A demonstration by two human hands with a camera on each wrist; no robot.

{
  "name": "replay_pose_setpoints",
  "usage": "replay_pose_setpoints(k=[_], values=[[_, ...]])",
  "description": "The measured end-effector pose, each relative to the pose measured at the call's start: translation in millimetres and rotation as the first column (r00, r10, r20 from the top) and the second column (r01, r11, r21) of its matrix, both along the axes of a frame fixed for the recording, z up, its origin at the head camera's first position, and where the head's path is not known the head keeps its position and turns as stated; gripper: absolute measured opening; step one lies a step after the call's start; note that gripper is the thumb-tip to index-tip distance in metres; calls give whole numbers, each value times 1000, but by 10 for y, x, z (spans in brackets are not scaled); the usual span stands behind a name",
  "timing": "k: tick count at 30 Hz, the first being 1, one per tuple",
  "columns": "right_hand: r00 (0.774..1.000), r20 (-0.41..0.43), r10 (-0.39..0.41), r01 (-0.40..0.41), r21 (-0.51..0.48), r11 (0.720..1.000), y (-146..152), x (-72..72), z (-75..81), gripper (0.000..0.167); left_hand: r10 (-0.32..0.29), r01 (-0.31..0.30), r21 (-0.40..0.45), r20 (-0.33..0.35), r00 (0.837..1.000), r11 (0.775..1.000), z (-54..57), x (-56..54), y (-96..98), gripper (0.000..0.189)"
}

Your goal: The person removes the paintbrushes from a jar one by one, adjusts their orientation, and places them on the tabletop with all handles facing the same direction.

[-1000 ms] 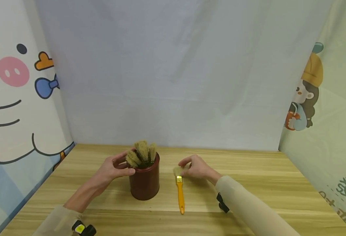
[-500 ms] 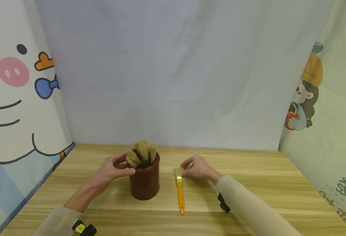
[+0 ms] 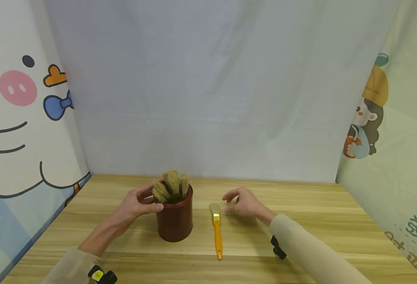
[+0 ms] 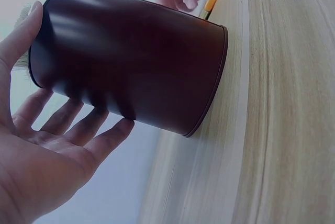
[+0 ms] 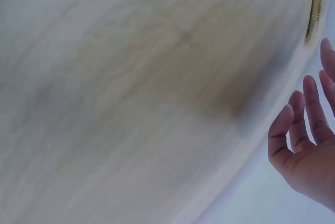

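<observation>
A dark red can (image 3: 174, 224) stands upright on the wooden table, with several paintbrushes (image 3: 172, 184) in it, bristles up. My left hand (image 3: 134, 204) holds the can near its rim from the left, thumb at the front and fingers around the far side. In the left wrist view, those fingertips rest along the can's wall (image 4: 125, 62). A single paintbrush (image 3: 218, 236) with an orange handle lies to the right of the can, bristles pointing away from me. Just right of its bristles hovers my right hand (image 3: 248, 203), fingers loosely bent and holding nothing.
The light wooden table (image 3: 300, 221) runs back to a pale grey cloth (image 3: 208, 98). Printed cartoon sheets hang on the left (image 3: 16, 130) and right (image 3: 400, 138). Both wrists carry black straps with small devices.
My right hand has drawn back slightly to the right, away from the bristles of the lying paintbrush. The left hand and the can keep their place.
</observation>
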State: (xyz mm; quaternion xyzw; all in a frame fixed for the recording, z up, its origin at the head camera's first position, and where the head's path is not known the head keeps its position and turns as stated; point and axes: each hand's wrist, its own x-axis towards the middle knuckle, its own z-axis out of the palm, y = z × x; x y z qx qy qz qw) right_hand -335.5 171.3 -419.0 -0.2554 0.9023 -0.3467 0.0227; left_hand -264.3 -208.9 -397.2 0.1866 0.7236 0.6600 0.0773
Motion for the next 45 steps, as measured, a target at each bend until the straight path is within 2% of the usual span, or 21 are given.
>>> replay_pose_setpoints(k=[11,16,20,25,36,45], values=[[997,-51,49,-52,-57,997,121,117,110,32,-7,7,-1,4,1000,1000,-16,-16,-17,85],[997,-71,31,-36,-75,997,144,182,150,32,-15,15,-3,5,1000,1000,-14,-14,-25,85],[999,-49,8,-14,-123,992,131,239,199,31,-21,21,-1,1,1000,1000,-11,-10,-31,85],[999,-53,7,-16,-176,984,79,313,276,30,-25,25,2,7,1000,1000,-2,-16,-32,84],[994,-107,28,-50,-213,976,-132,517,447,25,-35,35,-6,-11,999,999,-3,-12,-23,84],[991,-125,53,-85,-270,959,-332,651,538,21,-30,30,-5,7,1000,1000,-2,-13,-15,85]])
